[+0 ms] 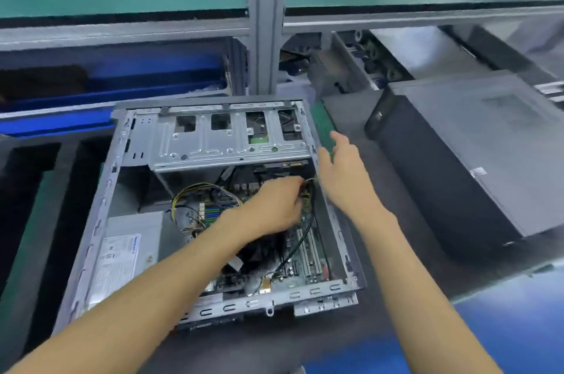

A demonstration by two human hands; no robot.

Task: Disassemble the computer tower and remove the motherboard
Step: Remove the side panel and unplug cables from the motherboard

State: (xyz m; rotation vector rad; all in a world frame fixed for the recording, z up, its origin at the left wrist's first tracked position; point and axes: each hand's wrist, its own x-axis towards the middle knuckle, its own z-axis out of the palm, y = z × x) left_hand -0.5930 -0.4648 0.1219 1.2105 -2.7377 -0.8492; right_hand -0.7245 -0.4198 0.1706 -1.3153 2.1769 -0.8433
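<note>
The open computer tower (100,206) lies on its side in the middle of the bench. Inside, the green motherboard (308,264) shows at the lower right, the grey power supply (128,254) at the lower left, and the metal drive cage (225,141) across the top. My left hand (274,206) reaches into the case and pinches a cable connector near the right wall. My right hand (341,172) holds a green memory stick (323,126) just outside the case's upper right corner. Yellow and black wires (183,193) loop over the board.
Another closed black tower (457,160) lies to the right. Blue bins (122,90) stand at the back left behind a grey post (265,22). More case parts (351,68) sit at the back right. Black foam slots (27,166) are at the left.
</note>
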